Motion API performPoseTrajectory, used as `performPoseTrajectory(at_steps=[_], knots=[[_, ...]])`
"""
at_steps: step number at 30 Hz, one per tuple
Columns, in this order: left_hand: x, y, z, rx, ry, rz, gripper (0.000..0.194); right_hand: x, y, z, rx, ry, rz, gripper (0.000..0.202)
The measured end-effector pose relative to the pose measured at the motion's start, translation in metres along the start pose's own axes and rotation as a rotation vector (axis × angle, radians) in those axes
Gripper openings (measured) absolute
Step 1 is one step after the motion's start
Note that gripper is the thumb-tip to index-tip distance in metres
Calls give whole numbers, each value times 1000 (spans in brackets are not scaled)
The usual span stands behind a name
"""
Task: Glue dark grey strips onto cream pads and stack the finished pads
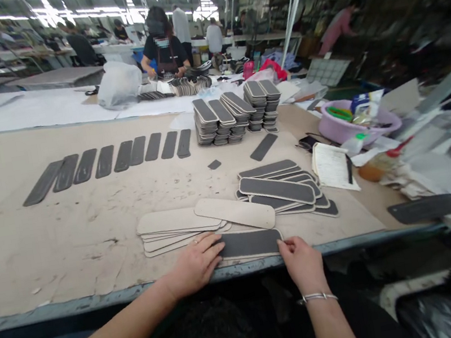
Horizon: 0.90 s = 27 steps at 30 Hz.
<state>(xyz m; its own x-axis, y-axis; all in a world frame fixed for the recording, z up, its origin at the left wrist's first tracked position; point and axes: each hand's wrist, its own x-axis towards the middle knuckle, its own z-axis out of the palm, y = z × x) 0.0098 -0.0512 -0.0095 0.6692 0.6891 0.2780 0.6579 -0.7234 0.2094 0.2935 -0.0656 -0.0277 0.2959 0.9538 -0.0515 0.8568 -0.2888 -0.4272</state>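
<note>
A dark grey rounded strip with a pale border lies at the table's front edge between my hands. My left hand rests flat on its left end, fingers stretched out. At the right end, my right hand pinches the strip's corner between thumb and fingers. Just behind are several overlapping cream strips, with one cream strip slanting across the others. To the right lies a loose heap of grey strips with pale edges.
Neat stacks of grey strips stand farther back. A row of plain dark strips lies at left. On the right are an open notebook with a pen and a purple basin of odds and ends. A co-worker sits across the table.
</note>
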Motion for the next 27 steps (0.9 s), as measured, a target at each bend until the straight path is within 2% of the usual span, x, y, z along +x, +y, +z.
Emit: performPoseTrajectory(at_steps=[4, 9, 18, 23, 25, 27], knots=[[23, 1, 10, 31, -39, -42, 31, 0, 1, 1, -4, 6, -21, 21], [31, -2, 18, -13, -60, -91, 28, 0, 1, 1, -7, 7, -26, 21], [43, 9, 9, 3, -118, -198, 30, -2, -1, -3, -25, -17, -18, 23], [52, 16, 9, 48, -136, -257, 34, -4, -1, -4, -77, -23, -38, 24], [53, 15, 10, 35, -137, -254, 32, -7, -2, -6, -135, 10, -88, 24], [53, 13, 13, 8, -124, -236, 29, -10, -3, -9, -167, 114, -173, 25]])
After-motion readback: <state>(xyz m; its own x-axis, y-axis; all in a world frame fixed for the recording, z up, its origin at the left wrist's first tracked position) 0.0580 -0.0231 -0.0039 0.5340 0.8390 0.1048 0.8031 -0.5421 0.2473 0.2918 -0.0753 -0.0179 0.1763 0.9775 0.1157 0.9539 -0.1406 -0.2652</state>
